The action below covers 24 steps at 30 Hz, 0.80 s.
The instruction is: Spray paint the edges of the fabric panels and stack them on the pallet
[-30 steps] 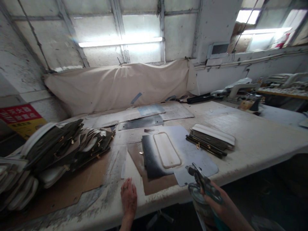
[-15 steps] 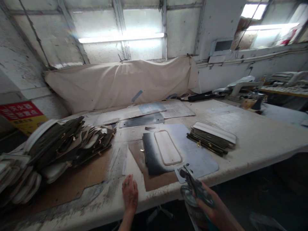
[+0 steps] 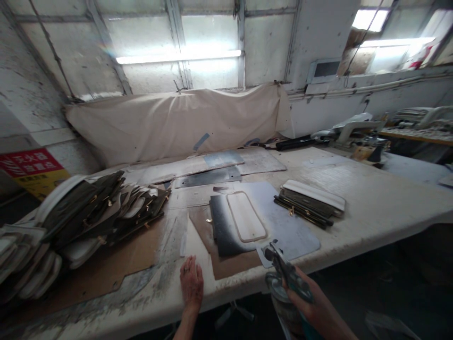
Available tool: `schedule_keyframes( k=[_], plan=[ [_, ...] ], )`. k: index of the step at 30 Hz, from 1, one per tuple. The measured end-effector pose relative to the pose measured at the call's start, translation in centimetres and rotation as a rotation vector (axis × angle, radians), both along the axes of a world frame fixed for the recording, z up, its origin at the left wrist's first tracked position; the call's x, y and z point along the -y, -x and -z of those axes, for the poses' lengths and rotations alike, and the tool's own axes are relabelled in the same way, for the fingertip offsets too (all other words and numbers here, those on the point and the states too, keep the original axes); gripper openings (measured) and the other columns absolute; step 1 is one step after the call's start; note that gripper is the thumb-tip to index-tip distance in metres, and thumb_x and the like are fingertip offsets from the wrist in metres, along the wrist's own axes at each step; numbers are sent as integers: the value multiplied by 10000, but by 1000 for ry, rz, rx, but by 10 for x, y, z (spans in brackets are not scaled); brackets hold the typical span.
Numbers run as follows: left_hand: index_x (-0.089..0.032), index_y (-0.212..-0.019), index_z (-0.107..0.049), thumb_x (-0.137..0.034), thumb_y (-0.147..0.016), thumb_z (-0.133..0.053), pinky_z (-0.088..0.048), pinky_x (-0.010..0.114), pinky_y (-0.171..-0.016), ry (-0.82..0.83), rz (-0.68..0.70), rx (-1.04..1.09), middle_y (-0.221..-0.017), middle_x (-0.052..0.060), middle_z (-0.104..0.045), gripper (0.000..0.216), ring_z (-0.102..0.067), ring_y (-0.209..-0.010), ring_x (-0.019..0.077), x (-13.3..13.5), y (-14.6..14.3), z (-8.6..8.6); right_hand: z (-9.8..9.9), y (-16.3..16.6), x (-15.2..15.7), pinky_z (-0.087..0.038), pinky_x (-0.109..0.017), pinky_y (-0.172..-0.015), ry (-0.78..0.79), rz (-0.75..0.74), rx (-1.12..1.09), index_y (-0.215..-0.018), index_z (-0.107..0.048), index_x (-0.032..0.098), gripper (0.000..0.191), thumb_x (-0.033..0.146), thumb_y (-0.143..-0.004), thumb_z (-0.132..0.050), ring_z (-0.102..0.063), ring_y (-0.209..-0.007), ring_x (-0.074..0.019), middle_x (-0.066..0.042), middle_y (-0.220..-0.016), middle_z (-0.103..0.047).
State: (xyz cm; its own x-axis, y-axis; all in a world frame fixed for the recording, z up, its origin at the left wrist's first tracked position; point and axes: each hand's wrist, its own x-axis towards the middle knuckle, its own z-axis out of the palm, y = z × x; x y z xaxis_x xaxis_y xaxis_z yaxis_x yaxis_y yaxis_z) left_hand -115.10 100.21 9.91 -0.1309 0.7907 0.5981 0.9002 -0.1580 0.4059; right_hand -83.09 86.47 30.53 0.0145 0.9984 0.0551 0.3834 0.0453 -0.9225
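In my right hand (image 3: 307, 298) is a spray gun (image 3: 287, 273) with a cup under it, its nozzle tilted up at the table's front edge. My fingers wrap round its handle. My left hand (image 3: 191, 282) lies on the table near the front edge, fingers stretched forward, holding nothing. Between and beyond the hands is a long white panel with rounded ends (image 3: 247, 216), framed by a tan border. Dark sheet material (image 3: 225, 241) shows around its left side, with a small metal clasp at the left edge. A pale grey sheet (image 3: 300, 241) lies under and right of it.
A small stack of dark pieces with a white-topped panel (image 3: 311, 200) lies to the right. Large piles of similar pieces (image 3: 102, 212) fill the left on brown board (image 3: 130, 264). Flat boards (image 3: 262, 160) lie at the back, before a draped cloth (image 3: 177, 123).
Both hands, the spray gun and the panel stay almost where they were. The view has shifted very slightly.
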Motion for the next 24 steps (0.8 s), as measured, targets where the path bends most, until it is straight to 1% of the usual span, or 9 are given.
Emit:
schedule_keyframes(
  k=[4,9,14,17,21,24],
  plan=[
    [-127,-1098,-564,-302,-832,-370,-416,447,-939,-13,3,-38,-1121,127,-588,373,-492,-1084,245,0,0,0,2,-8,2,-441,-295,-712,-3,44,28,-795,-541,177,91,241,-757,-489,-554,-719,-174,-13,-735,-595],
    [-106,-1102,-557,-289,-844,-353,-412,432,-936,-17,-5,-103,-1113,143,-596,376,-486,-1091,239,0,0,2,7,-21,2,-450,-308,-735,-5,99,34,-813,-569,177,128,253,-718,-528,-582,-761,-200,-30,-773,-634],
    [-108,-1091,-564,-282,-842,-369,-410,413,-939,-12,-7,-105,-1106,130,-597,361,-486,-1080,233,0,-1,1,6,-30,4,-461,-293,-720,3,128,29,-762,-572,185,117,282,-698,-558,-595,-752,-202,-11,-734,-630],
    [-99,-1078,-572,-285,-841,-370,-409,407,-941,-13,-4,-96,-1097,132,-598,363,-480,-1077,235,0,-1,0,4,-30,6,-462,-281,-719,6,149,14,-763,-578,187,123,285,-690,-560,-596,-739,-195,-3,-723,-633],
    [-101,-1089,-563,-293,-843,-359,-403,417,-949,1,5,-73,-1113,137,-586,372,-476,-1086,237,-1,0,-1,1,-24,6,-459,-288,-716,55,112,21,-787,-571,182,134,284,-703,-550,-586,-736,-194,-10,-727,-624],
    [-127,-1091,-559,-297,-842,-353,-395,426,-954,3,21,-42,-1119,128,-580,365,-478,-1094,234,-1,0,0,0,-16,7,-451,-295,-708,41,91,17,-791,-571,177,128,282,-726,-532,-565,-708,-180,-10,-729,-610]
  ],
)
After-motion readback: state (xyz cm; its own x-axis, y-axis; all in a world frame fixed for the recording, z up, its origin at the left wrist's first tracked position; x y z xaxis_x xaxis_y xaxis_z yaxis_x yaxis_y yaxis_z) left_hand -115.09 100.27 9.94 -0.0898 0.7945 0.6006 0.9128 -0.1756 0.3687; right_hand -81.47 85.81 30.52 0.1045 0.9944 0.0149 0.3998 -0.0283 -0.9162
